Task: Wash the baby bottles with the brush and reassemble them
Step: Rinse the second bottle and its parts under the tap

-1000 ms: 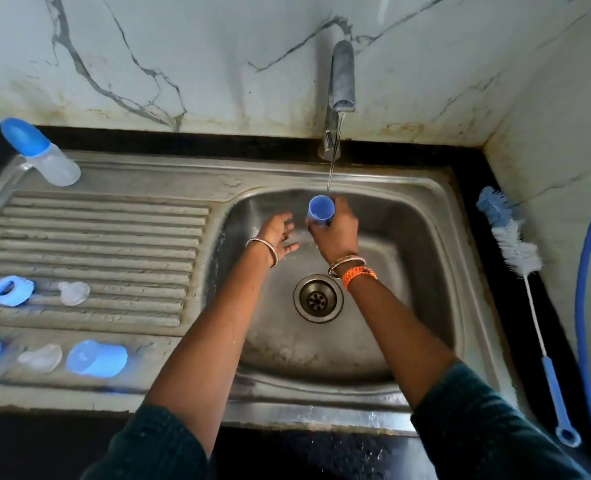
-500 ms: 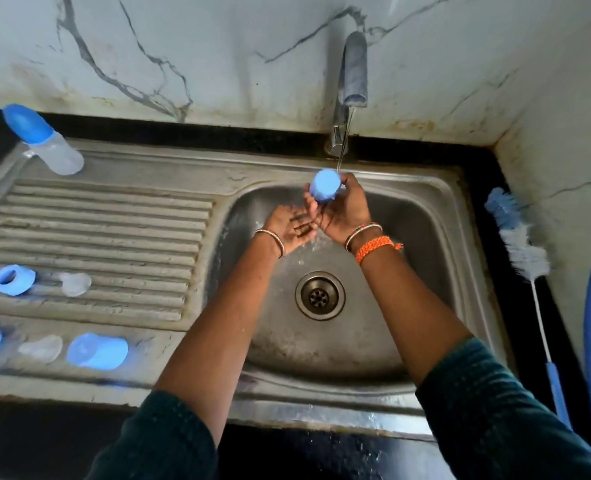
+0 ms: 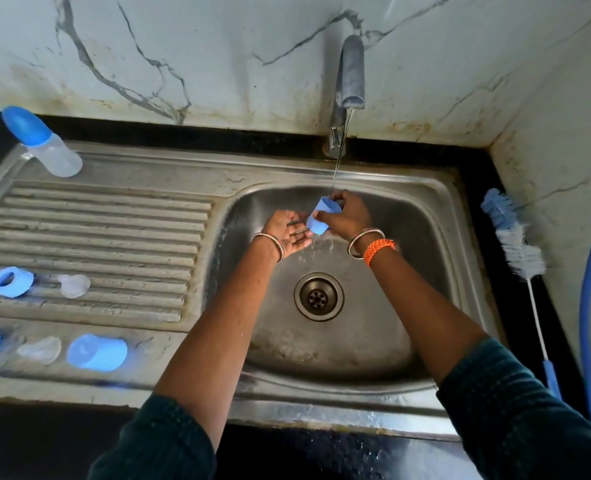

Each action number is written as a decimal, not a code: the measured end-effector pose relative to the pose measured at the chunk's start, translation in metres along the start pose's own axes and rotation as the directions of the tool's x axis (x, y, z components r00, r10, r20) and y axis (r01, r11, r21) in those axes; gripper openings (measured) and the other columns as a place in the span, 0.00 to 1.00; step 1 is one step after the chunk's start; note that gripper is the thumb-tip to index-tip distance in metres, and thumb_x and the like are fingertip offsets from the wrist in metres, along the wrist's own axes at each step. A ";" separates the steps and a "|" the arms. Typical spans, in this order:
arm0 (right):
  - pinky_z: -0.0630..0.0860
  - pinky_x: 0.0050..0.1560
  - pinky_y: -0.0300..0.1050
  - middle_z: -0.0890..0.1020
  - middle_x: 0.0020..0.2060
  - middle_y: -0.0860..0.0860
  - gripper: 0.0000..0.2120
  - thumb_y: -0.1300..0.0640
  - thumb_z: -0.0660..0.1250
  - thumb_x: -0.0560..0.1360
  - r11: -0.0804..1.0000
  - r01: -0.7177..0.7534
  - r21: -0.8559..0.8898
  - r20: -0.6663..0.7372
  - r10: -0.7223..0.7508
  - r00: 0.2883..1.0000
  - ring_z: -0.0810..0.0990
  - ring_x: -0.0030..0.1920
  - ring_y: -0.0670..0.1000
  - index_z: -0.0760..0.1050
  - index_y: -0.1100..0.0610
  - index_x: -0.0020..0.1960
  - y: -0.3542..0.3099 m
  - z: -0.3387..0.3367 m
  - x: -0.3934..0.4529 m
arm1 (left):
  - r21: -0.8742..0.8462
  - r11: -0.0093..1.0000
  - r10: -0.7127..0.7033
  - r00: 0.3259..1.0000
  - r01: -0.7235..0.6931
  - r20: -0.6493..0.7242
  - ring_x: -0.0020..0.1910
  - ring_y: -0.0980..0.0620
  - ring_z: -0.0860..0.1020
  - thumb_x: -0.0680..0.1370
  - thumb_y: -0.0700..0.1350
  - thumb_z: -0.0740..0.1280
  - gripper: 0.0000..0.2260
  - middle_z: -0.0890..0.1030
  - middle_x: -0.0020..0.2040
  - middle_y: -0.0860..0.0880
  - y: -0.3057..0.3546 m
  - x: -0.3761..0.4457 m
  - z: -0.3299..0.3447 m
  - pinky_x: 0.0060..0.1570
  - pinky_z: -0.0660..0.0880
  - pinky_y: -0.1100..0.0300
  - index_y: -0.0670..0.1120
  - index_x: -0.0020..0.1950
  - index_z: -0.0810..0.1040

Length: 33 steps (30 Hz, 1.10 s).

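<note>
**Cap under the running tap**

On your drainboard lie a capped bottle, a blue ring, a clear teat and a second blue cap; the bottle brush rests on the counter right of the sink (well apart from your hands). Your right hand grips the blue cap under the stream, tilted. Your left hand lies flat-fingered, palm up, just beside it, holding nothing.

Tap: at 12 o'clock, thin stream running
Drain: centre of steel sink
Hose: blue, 3 o'clock edge
Wall: marble, stained
</note>
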State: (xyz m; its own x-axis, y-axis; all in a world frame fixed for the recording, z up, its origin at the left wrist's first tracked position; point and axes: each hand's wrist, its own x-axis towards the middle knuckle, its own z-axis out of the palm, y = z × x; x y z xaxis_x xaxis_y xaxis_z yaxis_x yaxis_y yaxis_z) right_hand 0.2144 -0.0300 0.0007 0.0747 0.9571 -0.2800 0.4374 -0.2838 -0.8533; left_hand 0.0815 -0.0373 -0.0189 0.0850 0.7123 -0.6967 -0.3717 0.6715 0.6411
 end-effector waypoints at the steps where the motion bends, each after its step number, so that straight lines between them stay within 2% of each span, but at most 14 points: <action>1: 0.78 0.54 0.49 0.77 0.53 0.54 0.21 0.60 0.75 0.69 0.992 0.087 -0.093 -0.018 -0.089 0.996 0.76 0.52 0.53 0.73 0.61 0.59 0.002 0.001 -0.001 | 0.009 1.000 -0.004 1.000 0.004 0.002 0.44 0.48 0.76 0.80 0.44 0.52 0.13 0.79 0.48 0.44 -0.001 0.000 -0.001 0.55 0.73 0.53 0.43 0.47 0.76; 3: 0.75 0.56 0.45 0.78 0.54 0.55 0.21 0.61 0.74 0.69 0.949 0.238 -0.207 -0.043 -0.252 0.967 0.75 0.52 0.52 0.73 0.61 0.59 -0.001 0.002 -0.005 | 0.017 1.000 -0.007 1.000 0.006 0.005 0.48 0.48 0.77 0.80 0.43 0.53 0.13 0.78 0.51 0.44 -0.002 -0.002 -0.001 0.59 0.71 0.52 0.43 0.50 0.76; 6: 0.73 0.55 0.42 0.78 0.54 0.54 0.21 0.62 0.72 0.70 0.890 0.374 -0.261 -0.126 -0.415 0.901 0.75 0.52 0.51 0.72 0.60 0.61 0.000 0.009 -0.008 | 0.010 1.000 -0.013 1.000 0.013 -0.004 0.55 0.46 0.75 0.80 0.43 0.53 0.14 0.78 0.55 0.44 -0.004 -0.002 -0.004 0.62 0.70 0.51 0.41 0.57 0.76; 7: 0.74 0.54 0.43 0.78 0.55 0.55 0.21 0.62 0.72 0.71 0.889 0.374 -0.265 -0.118 -0.415 0.902 0.76 0.53 0.52 0.71 0.59 0.61 0.007 0.012 -0.007 | 0.009 1.000 -0.009 1.000 0.009 -0.013 0.55 0.46 0.75 0.80 0.42 0.52 0.14 0.77 0.56 0.43 -0.003 -0.003 -0.004 0.62 0.70 0.51 0.42 0.55 0.76; 10: 0.74 0.51 0.39 0.80 0.54 0.56 0.20 0.64 0.72 0.70 0.931 0.226 -0.286 -0.029 -0.244 0.969 0.80 0.54 0.55 0.73 0.59 0.61 0.033 0.024 -0.007 | 0.021 0.999 -0.025 0.999 0.025 -0.039 0.55 0.46 0.75 0.80 0.42 0.52 0.13 0.77 0.55 0.43 -0.007 -0.001 -0.006 0.59 0.71 0.52 0.43 0.48 0.76; 12: 0.74 0.53 0.40 0.80 0.54 0.56 0.20 0.65 0.71 0.70 0.944 0.244 -0.222 -0.099 -0.271 0.958 0.79 0.54 0.54 0.74 0.59 0.61 0.028 0.026 -0.006 | 0.023 0.999 -0.025 0.999 0.026 -0.042 0.55 0.46 0.75 0.80 0.43 0.52 0.13 0.78 0.55 0.43 -0.007 0.000 -0.010 0.58 0.71 0.52 0.43 0.49 0.76; 15: 0.75 0.54 0.41 0.80 0.55 0.55 0.21 0.63 0.72 0.70 0.923 0.367 -0.116 -0.296 -0.385 0.874 0.78 0.52 0.51 0.73 0.58 0.62 0.009 0.023 -0.007 | 0.010 0.999 -0.038 0.998 0.039 -0.058 0.53 0.46 0.75 0.80 0.43 0.51 0.14 0.77 0.53 0.44 -0.008 0.004 -0.018 0.58 0.71 0.52 0.43 0.53 0.75; 16: 0.74 0.54 0.40 0.80 0.55 0.55 0.21 0.63 0.72 0.70 0.923 0.368 -0.111 -0.290 -0.385 0.876 0.78 0.53 0.51 0.73 0.59 0.61 0.009 0.024 -0.006 | 0.012 0.999 -0.032 0.997 0.033 -0.065 0.53 0.46 0.75 0.80 0.43 0.51 0.14 0.77 0.53 0.44 -0.007 0.003 -0.019 0.59 0.71 0.52 0.43 0.54 0.75; 19: 0.74 0.56 0.41 0.81 0.54 0.57 0.20 0.64 0.72 0.70 0.934 0.285 -0.218 -0.142 -0.319 0.937 0.80 0.55 0.55 0.74 0.61 0.61 0.024 0.027 -0.005 | 0.005 1.000 -0.027 0.997 0.028 -0.067 0.55 0.45 0.74 0.80 0.42 0.52 0.14 0.77 0.55 0.43 -0.008 0.003 -0.018 0.59 0.71 0.52 0.42 0.56 0.76; 23: 0.74 0.53 0.40 0.79 0.54 0.55 0.20 0.63 0.72 0.70 0.937 0.341 -0.074 -0.339 -0.346 0.875 0.77 0.52 0.51 0.73 0.59 0.61 0.009 0.029 -0.005 | -0.009 1.000 -0.025 0.999 0.024 -0.045 0.52 0.46 0.75 0.80 0.42 0.51 0.15 0.79 0.47 0.44 -0.005 0.004 -0.017 0.58 0.71 0.52 0.41 0.52 0.76; 24: 0.72 0.51 0.37 0.79 0.54 0.55 0.20 0.63 0.72 0.70 0.939 0.334 -0.082 -0.324 -0.342 0.882 0.77 0.51 0.50 0.73 0.60 0.60 0.007 0.029 -0.004 | -0.008 0.999 -0.032 0.998 0.031 -0.051 0.49 0.47 0.76 0.80 0.42 0.51 0.15 0.78 0.46 0.45 -0.005 0.005 -0.015 0.56 0.72 0.53 0.41 0.49 0.76; 27: 0.67 0.46 0.31 0.81 0.51 0.57 0.15 0.64 0.69 0.72 0.934 0.252 -0.253 -0.209 -0.307 0.928 0.80 0.51 0.54 0.75 0.62 0.58 0.014 0.032 -0.001 | -0.009 0.999 -0.035 0.997 0.034 -0.071 0.42 0.48 0.76 0.79 0.40 0.52 0.13 0.78 0.44 0.44 -0.006 0.005 -0.010 0.50 0.73 0.54 0.42 0.45 0.75; 31: 0.73 0.51 0.40 0.80 0.52 0.57 0.19 0.65 0.71 0.69 0.926 0.360 -0.117 -0.355 -0.377 0.856 0.78 0.51 0.53 0.73 0.62 0.59 -0.001 0.028 0.005 | -0.049 0.999 -0.020 0.998 0.016 -0.067 0.41 0.48 0.76 0.80 0.40 0.50 0.14 0.78 0.44 0.43 -0.005 0.008 -0.008 0.49 0.74 0.55 0.41 0.45 0.75; 33: 0.73 0.52 0.39 0.79 0.55 0.58 0.21 0.65 0.70 0.70 0.955 0.254 -0.152 -0.246 -0.286 0.926 0.78 0.55 0.55 0.72 0.63 0.62 -0.001 0.028 0.008 | -0.051 0.999 -0.024 0.997 0.020 -0.079 0.41 0.48 0.75 0.80 0.39 0.50 0.14 0.77 0.45 0.42 -0.007 0.005 -0.006 0.50 0.73 0.55 0.40 0.45 0.74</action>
State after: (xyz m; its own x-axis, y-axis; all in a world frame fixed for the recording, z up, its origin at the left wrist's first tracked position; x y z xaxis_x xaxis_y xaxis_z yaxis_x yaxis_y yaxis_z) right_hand 0.1894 -0.0236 -0.0126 0.1642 0.9821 0.0926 0.5733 -0.0186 -0.8191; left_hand 0.0794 -0.0399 -0.0289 0.0211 0.6774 -0.7353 -0.4160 0.6747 0.6096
